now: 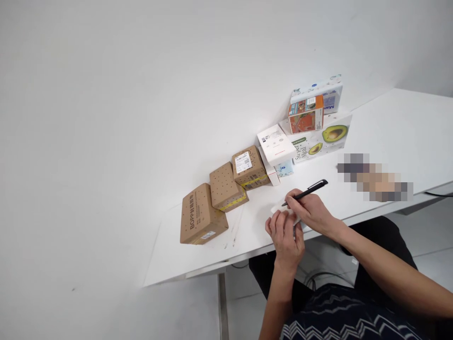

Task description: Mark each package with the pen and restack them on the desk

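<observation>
A black pen (pixel 310 189) is gripped in my right hand (pixel 314 213), its tip down on a small white piece of paper (pixel 275 208) at the table's near side. My left hand (pixel 287 241) is closed over the near part of that paper, fingers bent and side by side. Much of the paper is hidden under both hands, so I cannot tell whether it is one sheet or a pad. No writing on it can be made out.
Brown cartons (pixel 202 215) line the wall on the left. Further right, a white box (pixel 276 144) and an avocado-printed box (pixel 327 141) carry an orange box (pixel 306 115) and a pale blue pack (pixel 334 94). A pixelated patch covers something on the table's right.
</observation>
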A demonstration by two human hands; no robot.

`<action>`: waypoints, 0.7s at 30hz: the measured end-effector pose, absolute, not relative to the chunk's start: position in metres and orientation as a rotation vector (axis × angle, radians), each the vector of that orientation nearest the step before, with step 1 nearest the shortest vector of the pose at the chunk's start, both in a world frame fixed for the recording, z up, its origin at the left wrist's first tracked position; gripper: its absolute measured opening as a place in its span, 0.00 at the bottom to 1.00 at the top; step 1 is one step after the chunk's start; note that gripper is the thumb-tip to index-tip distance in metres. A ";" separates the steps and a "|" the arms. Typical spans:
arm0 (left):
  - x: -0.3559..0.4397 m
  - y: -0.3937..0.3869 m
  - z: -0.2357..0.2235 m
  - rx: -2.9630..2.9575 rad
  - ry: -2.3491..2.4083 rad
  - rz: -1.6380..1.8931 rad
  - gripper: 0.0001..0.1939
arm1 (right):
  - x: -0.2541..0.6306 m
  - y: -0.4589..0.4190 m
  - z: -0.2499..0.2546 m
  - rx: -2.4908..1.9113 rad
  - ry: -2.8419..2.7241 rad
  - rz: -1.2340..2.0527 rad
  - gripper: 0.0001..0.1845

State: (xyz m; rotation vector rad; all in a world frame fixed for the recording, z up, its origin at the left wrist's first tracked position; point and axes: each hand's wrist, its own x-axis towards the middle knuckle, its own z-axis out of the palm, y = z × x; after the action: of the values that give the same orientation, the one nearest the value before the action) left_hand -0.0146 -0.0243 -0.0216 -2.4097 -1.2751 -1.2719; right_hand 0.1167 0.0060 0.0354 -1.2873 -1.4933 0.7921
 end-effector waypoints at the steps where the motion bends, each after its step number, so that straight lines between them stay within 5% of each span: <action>1: -0.015 -0.024 -0.022 -2.403 -1.279 -1.270 0.14 | 0.116 0.005 0.036 -1.315 -1.518 0.767 0.13; 21: -0.014 -0.024 -0.024 -2.378 -1.273 -1.323 0.13 | 0.111 0.009 0.038 -1.434 -1.699 0.656 0.12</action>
State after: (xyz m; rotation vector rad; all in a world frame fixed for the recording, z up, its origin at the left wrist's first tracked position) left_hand -0.0140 -0.0240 -0.0239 -2.3782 -1.2727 -1.3226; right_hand 0.1106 0.0092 0.0380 -1.4340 -1.6993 0.6555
